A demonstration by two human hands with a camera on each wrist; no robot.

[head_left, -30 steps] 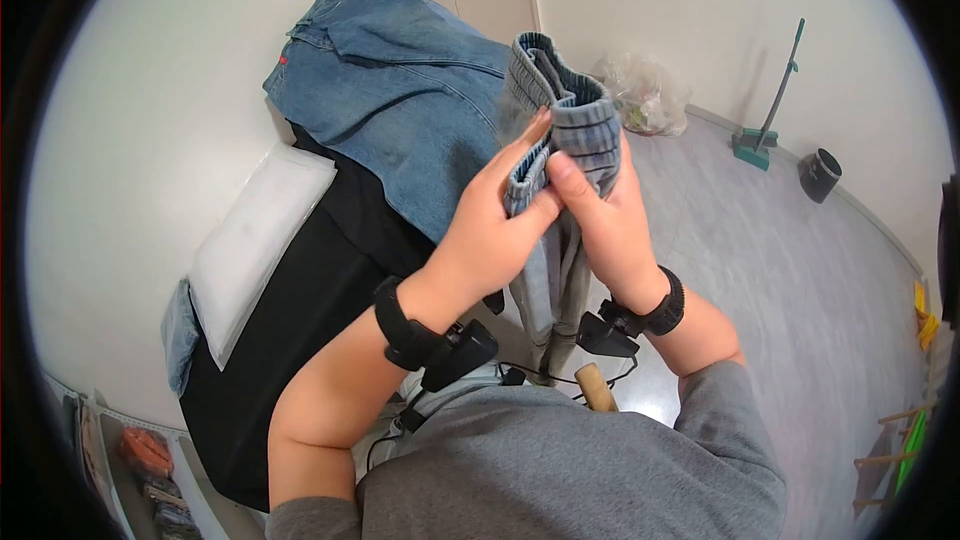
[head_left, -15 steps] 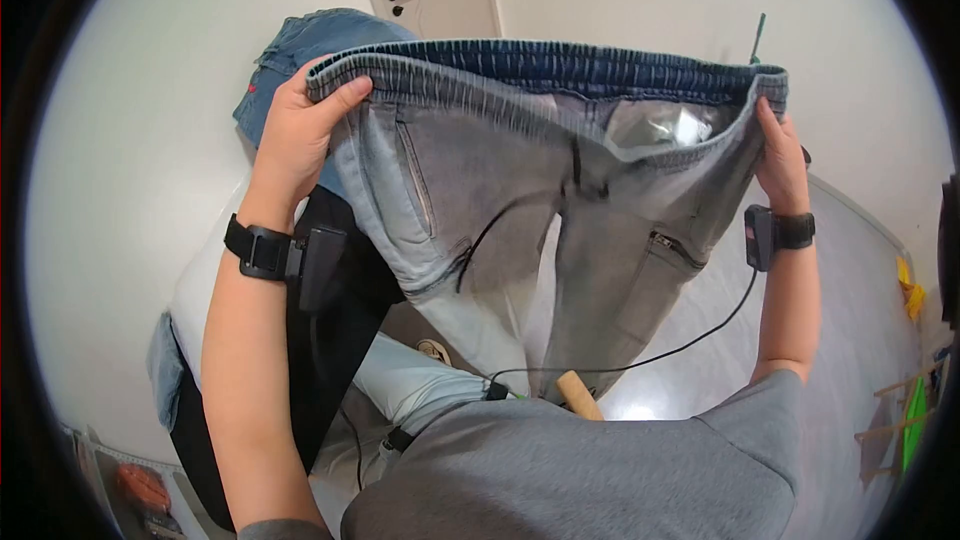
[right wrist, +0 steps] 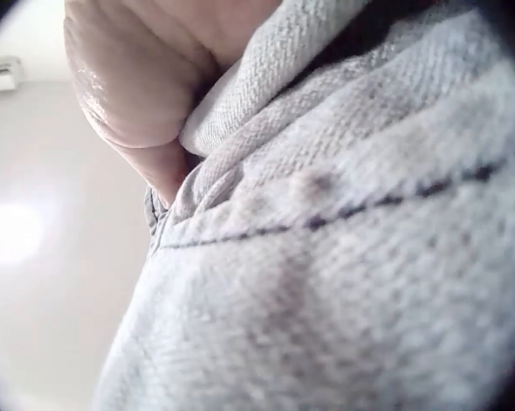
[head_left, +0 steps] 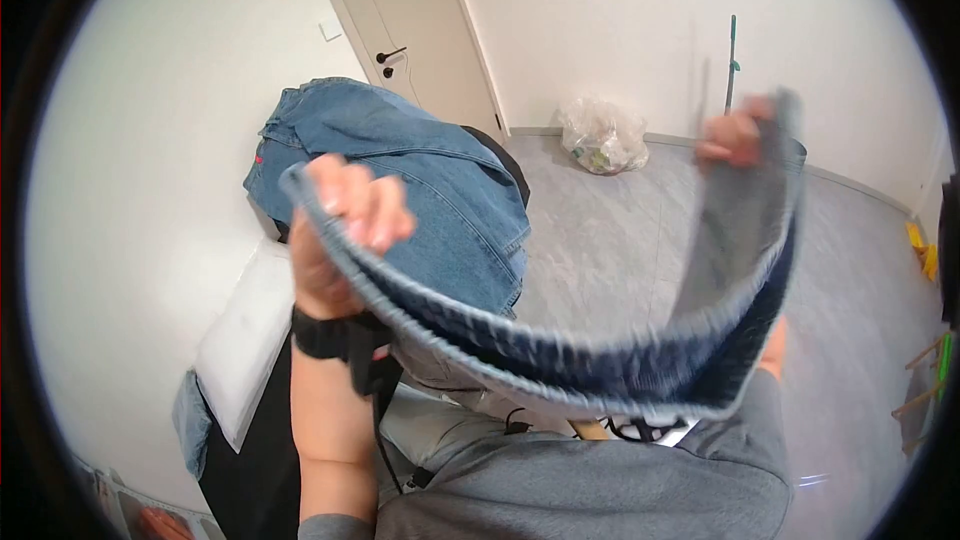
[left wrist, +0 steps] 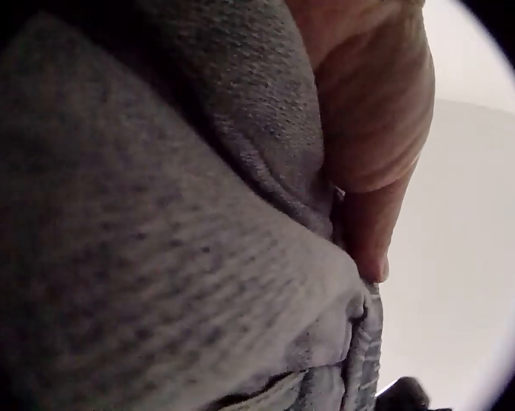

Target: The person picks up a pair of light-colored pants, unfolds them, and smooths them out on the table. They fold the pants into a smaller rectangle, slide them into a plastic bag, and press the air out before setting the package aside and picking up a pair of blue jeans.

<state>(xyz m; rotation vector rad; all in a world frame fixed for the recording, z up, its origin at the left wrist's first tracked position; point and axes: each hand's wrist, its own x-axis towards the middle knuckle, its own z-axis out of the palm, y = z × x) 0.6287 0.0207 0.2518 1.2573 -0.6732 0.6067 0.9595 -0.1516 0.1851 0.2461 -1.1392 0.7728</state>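
Grey-blue denim trousers hang between both hands, their elastic waistband [head_left: 560,365] sagging in a wide curve towards the grey shirt. At the waistband's left end the left hand [head_left: 350,225] grips the edge, fingers curled over it. The right hand [head_left: 735,138], blurred, holds the other end, higher up at the right. Up close in the left wrist view, the left hand [left wrist: 373,111] pinches the gathered cloth [left wrist: 155,240]. Pale denim [right wrist: 326,282] fills most of the right wrist view, with the right hand [right wrist: 146,77] gripping its folded edge. The trouser legs are mostly hidden.
Blue jeans [head_left: 430,180] lie on a black-covered surface [head_left: 245,470] at the left, beside a white plastic-wrapped package [head_left: 240,340]. A clear bag of rubbish [head_left: 603,137] stands by the far wall. The door [head_left: 410,30] is behind the jeans.
From being bunched in both hands, the trousers were spread wide by the waistband. Since then the waistband has tipped and sagged towards the body, and the hands' fingers now show over its edge.
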